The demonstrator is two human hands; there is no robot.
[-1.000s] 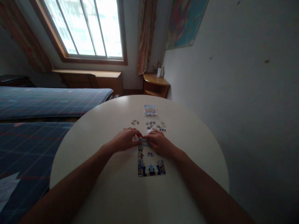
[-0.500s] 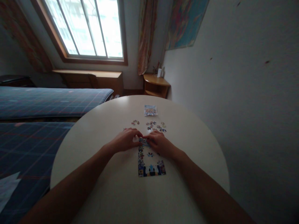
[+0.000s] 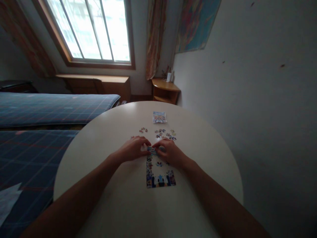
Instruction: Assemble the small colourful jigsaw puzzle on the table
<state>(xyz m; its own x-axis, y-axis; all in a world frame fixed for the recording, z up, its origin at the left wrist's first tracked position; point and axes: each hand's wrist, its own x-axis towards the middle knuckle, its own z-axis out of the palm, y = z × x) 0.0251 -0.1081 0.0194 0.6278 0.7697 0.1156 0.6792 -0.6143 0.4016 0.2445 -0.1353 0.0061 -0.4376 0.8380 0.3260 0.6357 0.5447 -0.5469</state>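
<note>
A partly assembled jigsaw puzzle [image 3: 149, 173] lies on the round white table, its left side and bottom joined around an open middle. At its top left corner my left hand [image 3: 133, 148] curls, thumb and index finger gripping the edge. Opposite it, my right hand [image 3: 170, 152] is bent over the top row, its fingertips closed on a puzzle piece [image 3: 153, 150] that they partly hide. A small loose cluster of pieces [image 3: 159, 164] sits inside the frame. The right side of the puzzle is partly covered by my right hand.
Beyond my hands lie several loose puzzle pieces [image 3: 160, 132] and a smaller group of pieces [image 3: 143, 130]. A printed picture packet [image 3: 159, 117] is farther back on the table [image 3: 109, 205]. A plaid mattress [image 3: 37, 148] borders the left, a wall [image 3: 267, 109] the right.
My right fingertips have shifted slightly at the puzzle's top edge, showing a little more of the top row. My left hand stays nearly still.
</note>
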